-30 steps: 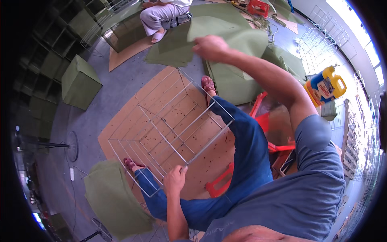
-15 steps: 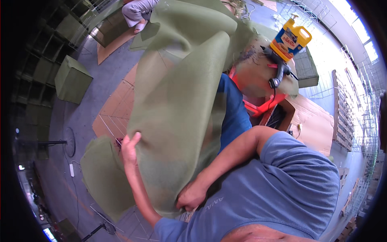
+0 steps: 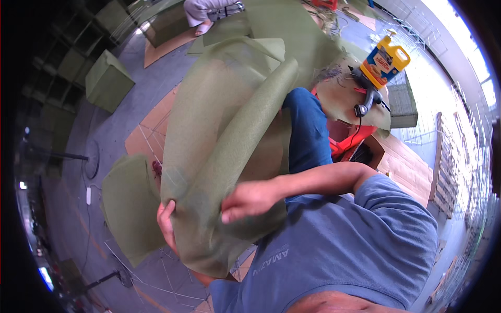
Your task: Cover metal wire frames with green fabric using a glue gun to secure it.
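Observation:
A large translucent olive-green fabric sheet (image 3: 203, 115) lies across my lap, its right side turned over into a long rounded fold. At the sheet's left edge, my left hand (image 3: 166, 227) is closed on the cloth, with the thumb on top and part of the hand behind the fabric. Beside the lower end of the fold, my right hand (image 3: 251, 200) is closed with its knuckles up, gripping the cloth; its fingertips are partly hidden. My blue-trousered knee (image 3: 305, 122) shows right of the sheet.
Another green piece (image 3: 130, 208) lies at left, near a green box (image 3: 108, 81). At right, a yellow jug (image 3: 383, 62) stands behind a dark handheld tool (image 3: 368, 101) with a cord. Wire frames (image 3: 151, 135) rest on cardboard. Another person's leg (image 3: 198, 13) shows at the far side.
My right hand has moved up and away from my body, with the cloth folding under it. My left hand has come lower along the edge. The sheet's far end has dropped and drawn nearer.

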Action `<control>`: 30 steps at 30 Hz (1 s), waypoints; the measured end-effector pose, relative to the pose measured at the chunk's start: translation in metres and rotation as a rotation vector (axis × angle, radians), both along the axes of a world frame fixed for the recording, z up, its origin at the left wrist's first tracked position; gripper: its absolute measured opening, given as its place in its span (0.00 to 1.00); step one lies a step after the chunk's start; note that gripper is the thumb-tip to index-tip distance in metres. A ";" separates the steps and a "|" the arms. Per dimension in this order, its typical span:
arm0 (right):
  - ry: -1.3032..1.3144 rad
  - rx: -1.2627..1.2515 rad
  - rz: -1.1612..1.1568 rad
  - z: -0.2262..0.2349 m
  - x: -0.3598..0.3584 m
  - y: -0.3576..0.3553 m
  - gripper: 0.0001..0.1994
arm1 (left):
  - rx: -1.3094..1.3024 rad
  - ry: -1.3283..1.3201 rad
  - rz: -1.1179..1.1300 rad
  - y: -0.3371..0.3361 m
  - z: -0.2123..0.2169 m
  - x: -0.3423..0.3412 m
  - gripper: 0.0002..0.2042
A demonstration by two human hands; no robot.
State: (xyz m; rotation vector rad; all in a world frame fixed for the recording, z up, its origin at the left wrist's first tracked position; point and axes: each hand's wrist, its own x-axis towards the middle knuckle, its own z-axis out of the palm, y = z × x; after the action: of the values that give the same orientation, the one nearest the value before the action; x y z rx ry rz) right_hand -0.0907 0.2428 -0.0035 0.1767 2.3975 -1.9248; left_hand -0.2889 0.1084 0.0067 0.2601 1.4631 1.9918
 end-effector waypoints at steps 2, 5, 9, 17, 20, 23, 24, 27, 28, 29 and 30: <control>0.234 0.384 -0.415 0.000 0.011 0.036 0.16 | -0.077 -0.168 -0.323 -0.024 -0.016 -0.036 0.14; 0.179 1.188 -0.482 -0.008 0.025 0.105 0.45 | -0.115 -0.174 -0.201 -0.070 -0.049 -0.056 0.18; 0.072 1.474 -0.326 -0.053 0.029 0.152 0.38 | -0.168 -0.029 0.162 -0.092 -0.036 -0.033 0.17; -0.832 0.863 0.438 -0.182 0.031 0.141 0.14 | -1.444 1.040 -0.374 -0.060 -0.058 -0.039 0.29; -0.788 1.111 0.256 -0.248 0.013 0.164 0.15 | -0.608 1.330 -0.616 0.028 -0.050 -0.043 0.32; -0.799 1.193 0.376 -0.249 -0.036 0.138 0.16 | -0.425 1.226 -0.783 0.067 -0.122 -0.116 0.30; -0.853 1.186 0.330 -0.296 -0.001 0.164 0.16 | -0.365 1.235 -0.821 0.121 -0.118 -0.112 0.30; -1.266 1.144 0.258 -0.381 0.074 0.206 0.19 | -0.443 1.708 -1.228 0.219 -0.125 -0.090 0.34; -1.246 1.149 0.284 -0.373 0.063 0.204 0.19 | -0.438 1.832 -1.064 0.212 -0.156 -0.097 0.35; -1.174 1.139 0.182 -0.364 0.057 0.204 0.19 | -0.415 1.955 -0.899 0.213 -0.170 -0.098 0.36; -1.108 1.124 0.074 -0.353 0.055 0.207 0.18 | -0.420 1.950 -0.901 0.226 -0.176 -0.112 0.36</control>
State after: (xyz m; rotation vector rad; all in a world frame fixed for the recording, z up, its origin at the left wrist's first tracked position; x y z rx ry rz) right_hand -0.0353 0.4497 -0.3569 0.8636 2.1483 -0.0426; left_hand -0.4012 0.3344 -0.1691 2.4960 1.8960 0.1775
